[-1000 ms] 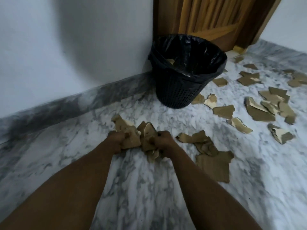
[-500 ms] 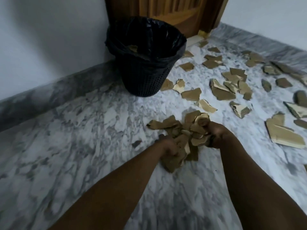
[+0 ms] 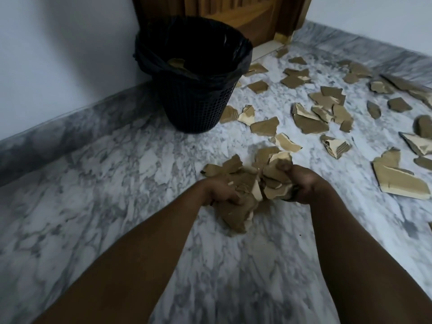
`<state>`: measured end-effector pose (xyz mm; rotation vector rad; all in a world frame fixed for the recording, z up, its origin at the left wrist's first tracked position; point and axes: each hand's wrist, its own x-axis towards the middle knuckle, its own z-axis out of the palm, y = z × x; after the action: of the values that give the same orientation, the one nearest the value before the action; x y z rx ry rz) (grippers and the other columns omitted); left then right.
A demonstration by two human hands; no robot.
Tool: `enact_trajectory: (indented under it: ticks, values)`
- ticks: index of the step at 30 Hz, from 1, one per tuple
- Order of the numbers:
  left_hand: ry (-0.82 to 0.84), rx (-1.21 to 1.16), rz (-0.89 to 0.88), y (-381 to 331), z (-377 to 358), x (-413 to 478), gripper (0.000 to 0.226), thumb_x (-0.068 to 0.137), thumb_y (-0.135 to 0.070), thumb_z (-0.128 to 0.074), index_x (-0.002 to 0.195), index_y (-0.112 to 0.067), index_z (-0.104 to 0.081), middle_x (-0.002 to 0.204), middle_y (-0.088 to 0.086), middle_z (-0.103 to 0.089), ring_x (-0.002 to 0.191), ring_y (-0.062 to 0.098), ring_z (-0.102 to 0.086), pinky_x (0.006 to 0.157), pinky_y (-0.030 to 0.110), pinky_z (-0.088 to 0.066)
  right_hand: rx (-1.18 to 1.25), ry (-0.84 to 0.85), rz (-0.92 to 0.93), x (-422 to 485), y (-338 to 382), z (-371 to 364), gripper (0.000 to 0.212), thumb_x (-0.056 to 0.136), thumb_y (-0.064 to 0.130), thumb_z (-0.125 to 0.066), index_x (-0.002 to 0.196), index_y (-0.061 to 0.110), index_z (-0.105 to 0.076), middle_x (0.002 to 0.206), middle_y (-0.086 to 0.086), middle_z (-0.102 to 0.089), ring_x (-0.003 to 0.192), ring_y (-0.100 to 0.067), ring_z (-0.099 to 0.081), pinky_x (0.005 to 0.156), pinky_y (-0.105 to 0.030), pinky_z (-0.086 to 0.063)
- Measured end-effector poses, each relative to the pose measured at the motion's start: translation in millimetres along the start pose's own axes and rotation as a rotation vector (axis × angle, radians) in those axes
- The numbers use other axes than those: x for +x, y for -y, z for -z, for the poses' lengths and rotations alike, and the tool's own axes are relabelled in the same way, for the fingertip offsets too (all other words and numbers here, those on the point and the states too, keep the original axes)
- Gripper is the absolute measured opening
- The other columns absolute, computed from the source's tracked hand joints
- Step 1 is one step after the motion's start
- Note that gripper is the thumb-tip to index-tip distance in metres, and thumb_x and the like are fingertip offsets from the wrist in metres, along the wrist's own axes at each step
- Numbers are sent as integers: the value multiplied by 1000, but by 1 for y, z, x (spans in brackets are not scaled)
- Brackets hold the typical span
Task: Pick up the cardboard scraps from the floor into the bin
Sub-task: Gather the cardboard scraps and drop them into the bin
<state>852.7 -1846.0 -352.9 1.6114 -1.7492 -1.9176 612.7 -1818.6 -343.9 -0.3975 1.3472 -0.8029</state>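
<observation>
A bundle of brown cardboard scraps (image 3: 247,183) is bunched between both hands just above the marble floor. My left hand (image 3: 221,195) grips its left and lower side, fingers curled into the pieces. My right hand (image 3: 301,185) grips the right side, thumb over a pale-faced piece. The black mesh bin (image 3: 198,106) with a black liner stands beyond the hands, against the wall; a scrap (image 3: 176,63) lies inside it. Many more loose scraps (image 3: 311,122) lie scattered over the floor to the right.
A large scrap (image 3: 397,181) lies right of my right hand. The white wall and grey marble skirting (image 3: 70,127) run along the left. A wooden door (image 3: 245,19) stands behind the bin. Bare marble floor (image 3: 117,206) lies on the left.
Both hands have gathered more pieces into one bundle and shifted right across the floor from where they first gripped. Over the last half second the bundle stays bunched between them.
</observation>
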Motion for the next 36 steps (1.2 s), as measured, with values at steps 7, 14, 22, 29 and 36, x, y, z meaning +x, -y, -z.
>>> enact_trajectory:
  ticks: [7, 14, 22, 29, 36]
  values:
    - [33, -439, -29, -1, 68, -22, 27, 90, -6, -65, 117, 0, -65, 117, 22, -68, 102, 35, -67, 94, 48, -53, 99, -91, -7, 4, -1, 8, 20, 78, 30, -60, 82, 12, -69, 77, -11, -64, 61, -24, -56, 49, -20, -35]
    - [-275, -670, -25, 7, 77, -19, 34, 92, -7, -65, 124, -15, -56, 111, 13, -69, 98, 32, -68, 87, 52, -55, -388, -406, 51, 15, -28, -28, 46, 77, 30, -80, 114, 4, -68, 96, -10, -69, 83, -27, -67, 70, -37, -59]
    - [-378, -741, 87, 10, 70, -11, 20, 90, -14, -69, 105, -1, -65, 94, 13, -70, 82, 28, -68, 66, 40, -56, -617, -445, 165, 11, -33, -46, 53, 68, 16, -89, 110, -5, -65, 102, -14, -63, 92, -28, -63, 82, -39, -55]
    - [-161, -646, 102, 16, 76, -17, 35, 93, -16, -65, 124, -1, -62, 113, 18, -70, 104, 33, -67, 91, 48, -54, -414, -338, 173, 8, -25, -40, 42, 73, 21, -83, 107, 1, -68, 102, -18, -69, 90, -35, -68, 76, -47, -58]
    - [288, 139, 261, 8, 46, -32, 33, 87, -13, -72, 117, 0, -65, 111, 15, -70, 108, 36, -65, 95, 47, -53, -60, -444, 224, 5, -12, -31, 31, 79, 18, -77, 105, 4, -67, 107, -20, -68, 93, -39, -68, 72, -44, -55]
